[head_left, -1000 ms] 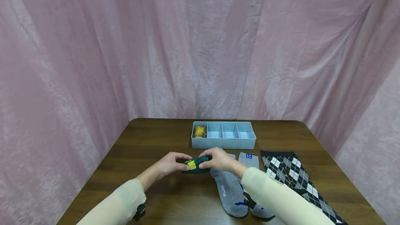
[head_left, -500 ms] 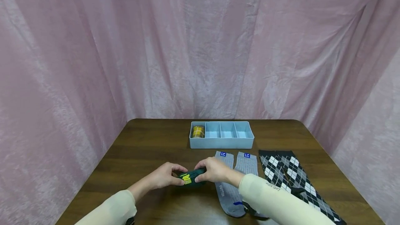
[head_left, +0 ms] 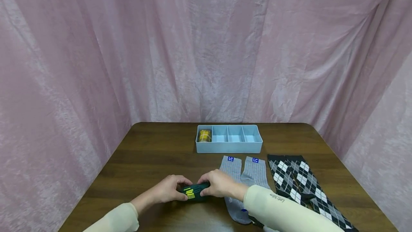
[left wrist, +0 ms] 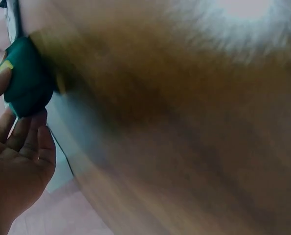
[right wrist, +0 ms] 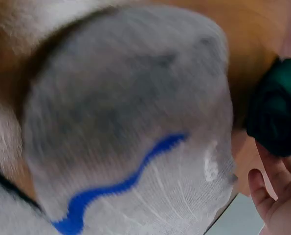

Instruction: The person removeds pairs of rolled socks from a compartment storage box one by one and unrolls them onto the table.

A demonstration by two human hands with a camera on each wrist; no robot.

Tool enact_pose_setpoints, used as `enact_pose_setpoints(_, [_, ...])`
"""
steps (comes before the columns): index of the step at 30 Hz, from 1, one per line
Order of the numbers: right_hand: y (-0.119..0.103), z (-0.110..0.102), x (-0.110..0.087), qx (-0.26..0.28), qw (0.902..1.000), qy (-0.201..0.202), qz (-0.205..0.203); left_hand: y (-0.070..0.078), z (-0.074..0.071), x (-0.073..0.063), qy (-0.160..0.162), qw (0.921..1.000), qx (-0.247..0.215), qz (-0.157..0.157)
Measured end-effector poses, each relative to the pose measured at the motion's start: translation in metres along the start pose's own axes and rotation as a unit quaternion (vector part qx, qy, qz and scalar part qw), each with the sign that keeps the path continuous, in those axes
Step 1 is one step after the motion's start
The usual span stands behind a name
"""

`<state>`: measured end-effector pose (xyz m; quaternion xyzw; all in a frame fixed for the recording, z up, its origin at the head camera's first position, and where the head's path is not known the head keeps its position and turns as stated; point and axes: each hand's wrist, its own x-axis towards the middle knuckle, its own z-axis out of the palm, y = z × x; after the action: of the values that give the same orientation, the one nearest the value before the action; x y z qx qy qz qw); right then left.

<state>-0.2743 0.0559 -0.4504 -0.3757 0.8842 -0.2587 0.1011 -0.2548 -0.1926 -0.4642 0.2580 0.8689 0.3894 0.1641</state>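
A dark green rolled-up sock [head_left: 197,190] with yellow marks lies sideways between both hands, low over the front middle of the table. My left hand [head_left: 168,189] grips its left end with thumb and fingers. At the other end my right hand [head_left: 220,184] pinches it the same way. In the left wrist view the green roll [left wrist: 30,81] shows a rounded end with fingertips beneath it. The right wrist view catches the roll's coiled end [right wrist: 275,115] at the right edge. Just right of the roll lies a grey sock [head_left: 232,167], partly hidden by my right hand and sleeve.
Another grey sock [head_left: 254,173] lies alongside, then a pair of black-and-white argyle socks [head_left: 284,174] at the right. Behind stands a light blue divided box [head_left: 228,148], a yellow plaid roll [head_left: 205,136] in its leftmost compartment. A pink curtain [head_left: 206,46] hangs behind the table [head_left: 154,142].
Both hands have come nearer the front edge and slightly left, carrying the green rolled sock lower in the view. The tops of the grey socks now show.
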Motion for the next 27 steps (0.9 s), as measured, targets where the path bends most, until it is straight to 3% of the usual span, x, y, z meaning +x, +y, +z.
enact_pose_setpoints(7, [0.0030, 0.0061, 0.0014, 0.000, 0.9999, 0.014, 0.004, -0.0035, 0.0016, -0.0007, 0.006, 1.0000, -0.003, -0.003])
enact_pose_setpoints(14, [0.0036, 0.0070, -0.0001, 0.001, 0.9999, 0.010, 0.009, -0.0065, 0.0021, -0.0042, 0.015, 0.9983, -0.055, -0.017])
enact_pose_setpoints(27, [0.0029, -0.0006, -0.0022, 0.005, 0.9997, -0.019, -0.012, -0.0081, 0.0020, -0.0048, 0.038, 0.9982, -0.041, -0.021])
